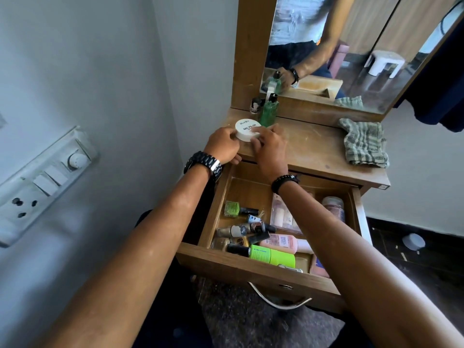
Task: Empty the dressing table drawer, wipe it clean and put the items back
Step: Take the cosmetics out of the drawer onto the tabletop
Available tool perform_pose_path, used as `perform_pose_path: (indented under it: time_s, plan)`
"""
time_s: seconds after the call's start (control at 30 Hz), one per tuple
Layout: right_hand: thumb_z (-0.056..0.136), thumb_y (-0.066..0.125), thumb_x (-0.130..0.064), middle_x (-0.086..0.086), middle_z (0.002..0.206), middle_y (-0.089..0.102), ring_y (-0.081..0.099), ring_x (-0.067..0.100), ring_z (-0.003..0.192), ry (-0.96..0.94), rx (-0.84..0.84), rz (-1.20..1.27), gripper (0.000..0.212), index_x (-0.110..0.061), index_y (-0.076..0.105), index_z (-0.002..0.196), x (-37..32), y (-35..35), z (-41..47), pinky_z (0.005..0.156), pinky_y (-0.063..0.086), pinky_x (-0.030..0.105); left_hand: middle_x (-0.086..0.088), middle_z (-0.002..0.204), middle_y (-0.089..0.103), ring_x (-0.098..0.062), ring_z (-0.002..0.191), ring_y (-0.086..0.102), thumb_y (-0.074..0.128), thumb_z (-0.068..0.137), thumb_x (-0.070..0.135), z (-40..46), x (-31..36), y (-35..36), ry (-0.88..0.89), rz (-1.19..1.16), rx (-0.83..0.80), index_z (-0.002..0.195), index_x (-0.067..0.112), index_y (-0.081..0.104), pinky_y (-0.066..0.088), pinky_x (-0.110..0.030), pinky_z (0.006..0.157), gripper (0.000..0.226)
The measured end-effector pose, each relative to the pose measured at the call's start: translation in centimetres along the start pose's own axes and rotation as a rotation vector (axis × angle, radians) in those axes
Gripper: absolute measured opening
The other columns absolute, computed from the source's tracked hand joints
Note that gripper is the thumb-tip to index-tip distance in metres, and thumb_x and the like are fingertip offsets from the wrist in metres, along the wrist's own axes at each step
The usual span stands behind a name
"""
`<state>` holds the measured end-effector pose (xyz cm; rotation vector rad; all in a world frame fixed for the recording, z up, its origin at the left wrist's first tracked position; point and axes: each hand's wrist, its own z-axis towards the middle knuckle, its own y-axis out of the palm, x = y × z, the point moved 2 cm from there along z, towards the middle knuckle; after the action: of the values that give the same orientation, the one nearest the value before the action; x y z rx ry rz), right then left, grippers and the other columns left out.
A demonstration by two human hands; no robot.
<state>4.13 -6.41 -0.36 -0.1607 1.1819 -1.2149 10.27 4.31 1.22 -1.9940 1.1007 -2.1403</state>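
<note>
Resting at the front left corner of the dressing table top (313,146), a white round tub (247,130) (its lid reads "NAIL POLISH") is gripped from both sides: the left hand (222,146) is curled round its left edge, and the right hand (270,146) is wrapped over its right edge. Just behind the tub, near the back left corner, a green bottle (269,111) with a black cap is stood upright, with a small dark bottle (255,104) beside it against the mirror (351,46) frame. A striped cloth (365,143) is lain crumpled toward the right edge of the top. Below, the drawer (251,270) is pulled out and is seen to be full: nail polish bottles (241,231) are jumbled along its left side, a bright green tube (272,256) and a pink bottle (283,242) are lain near the front wall, and a clear pouch (282,216) is partly hidden under the right forearm.
</note>
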Motion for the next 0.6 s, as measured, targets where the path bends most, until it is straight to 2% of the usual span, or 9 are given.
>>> perform_pose_path:
  time_s: [0.1, 0.17, 0.23, 0.33, 0.4, 0.5, 0.6]
  plan:
    - [0.090, 0.056, -0.003, 0.017, 0.113, 0.054, 0.059, 0.021, 0.095, -0.028, 0.018, 0.117, 0.026, -0.003, 0.062, 0.114, 0.0, -0.7, -1.2, 0.082, 0.052, 0.025, -0.009, 0.124, 0.057, -0.012, 0.066, 0.063, 0.047, 0.093, 0.011, -1.1, -0.6, 0.0, 0.068, 0.030, 0.060, 0.133, 0.012, 0.044, 0.053, -0.017, 0.050, 0.040]
    - [0.090, 0.057, -0.004, 0.012, 0.110, 0.055, 0.059, 0.014, 0.091, -0.054, -0.001, 0.193, 0.018, -0.003, 0.063, 0.107, 0.3, -1.4, -2.6, 0.081, 0.052, 0.019, -0.006, 0.117, 0.057, -0.016, 0.080, 0.063, 0.055, 0.089, 0.012, -2.7, -1.4, 0.2, 0.173, 0.097, 0.168, 0.118, 0.012, 0.056, 0.055, -0.023, 0.064, 0.029]
    - [0.089, 0.059, -0.004, 0.005, 0.100, 0.056, 0.054, 0.006, 0.080, -0.124, -0.028, 0.201, 0.011, -0.004, 0.065, 0.098, 0.9, -2.1, -4.4, 0.074, 0.047, 0.008, -0.001, 0.099, 0.059, -0.012, 0.080, 0.058, 0.065, 0.083, 0.015, -4.6, -2.2, 0.5, 0.273, 0.137, 0.208, 0.102, 0.012, 0.060, 0.050, -0.020, 0.069, 0.019]
    - [0.087, 0.062, -0.006, 0.000, 0.093, 0.057, 0.052, 0.004, 0.074, -0.265, -0.107, 0.124, 0.007, -0.007, 0.067, 0.092, 2.4, -2.9, -6.7, 0.067, 0.046, 0.008, 0.003, 0.085, 0.060, -0.009, 0.074, 0.056, 0.072, 0.076, 0.022, -6.8, -3.2, 1.5, 0.324, 0.249, 0.056, 0.097, 0.015, 0.060, 0.049, -0.021, 0.066, 0.025]
    - [0.087, 0.062, -0.006, 0.000, 0.091, 0.058, 0.053, 0.007, 0.072, -0.330, -0.215, 0.060, 0.007, -0.009, 0.067, 0.091, 3.5, -3.2, -7.6, 0.063, 0.046, 0.013, 0.003, 0.092, 0.060, -0.012, 0.083, 0.057, 0.072, 0.076, 0.020, -7.5, -3.6, 2.3, 0.363, 0.402, -0.061, 0.097, 0.016, 0.061, 0.050, -0.026, 0.072, 0.024]
    - [0.086, 0.060, -0.004, 0.000, 0.090, 0.059, 0.053, 0.008, 0.069, -0.396, -0.454, -0.035, 0.010, -0.009, 0.067, 0.090, 4.1, -3.3, -8.0, 0.059, 0.044, 0.013, 0.000, 0.104, 0.053, -0.017, 0.099, 0.047, 0.072, 0.076, 0.026, -7.4, -4.1, 3.0, 0.408, 0.702, -0.104, 0.095, 0.020, 0.064, 0.039, -0.027, 0.081, 0.021]
    - [0.091, 0.053, -0.007, -0.003, 0.087, 0.061, 0.055, 0.009, 0.076, -0.278, -0.748, -0.197, 0.015, -0.013, 0.065, 0.097, 4.8, -2.6, -8.3, 0.061, 0.037, 0.011, 0.000, 0.107, 0.042, -0.021, 0.103, 0.040, 0.075, 0.072, 0.035, -7.1, -4.7, 3.0, 0.345, 0.872, -0.064, 0.091, 0.026, 0.065, 0.034, -0.033, 0.086, 0.023]
